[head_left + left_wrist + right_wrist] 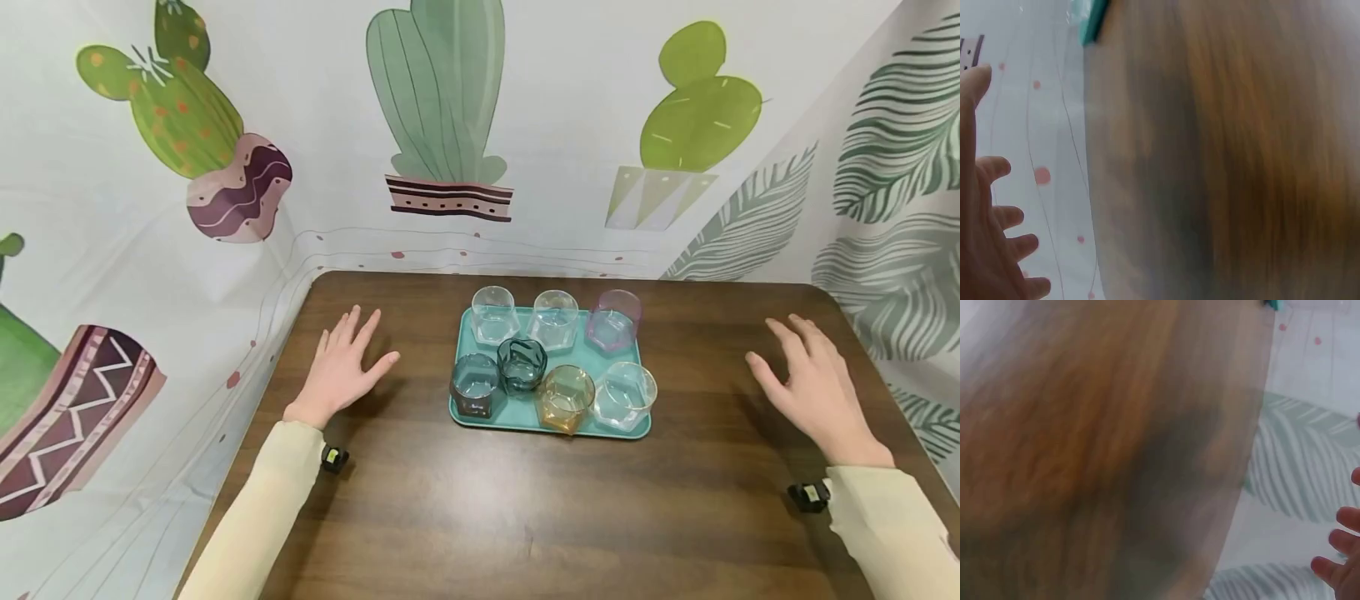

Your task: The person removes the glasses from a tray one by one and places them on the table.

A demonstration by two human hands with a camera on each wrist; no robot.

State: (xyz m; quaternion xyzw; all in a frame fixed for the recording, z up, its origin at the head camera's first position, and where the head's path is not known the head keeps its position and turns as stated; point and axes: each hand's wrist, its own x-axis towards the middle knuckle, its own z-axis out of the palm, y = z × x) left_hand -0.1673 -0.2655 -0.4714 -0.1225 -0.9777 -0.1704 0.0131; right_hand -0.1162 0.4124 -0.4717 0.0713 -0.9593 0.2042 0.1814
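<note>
Both hands released. Left hand (341, 367): fingers spread, thumb out toward the tray, over worktop (480, 517) near its left edge. Right hand (816, 385): fingers loosely extended, thumb out, over worktop near its right edge. Can't tell if either touches the wood. Both well apart from the tray.

Teal tray (517, 414) lies between the hands, close to the worktop's far edge, roughly midway left to right. Seven glasses on it. Far edge of tray: clear faceted glass (494, 317) at far left corner, second clear glass (555, 320) mid-edge, pink-purple glass (613, 322) at far right corner. Near edge: dark grey glass (475, 386) by near left corner, amber glass (566, 400) around mid-edge with its base at the rim, wide clear glass (624, 397) by near right corner. Dark teal wavy glass (522, 365) sits a bit farther in, between grey and amber. Contact among the glasses hard to tell.

Cream sleeves (255, 508) on both arms, small black wrist device (334, 458) at each cuff. White cloth (570, 125) with printed cacti and leaves behind the worktop's far edge. Both wrist views blurry over the wood.
</note>
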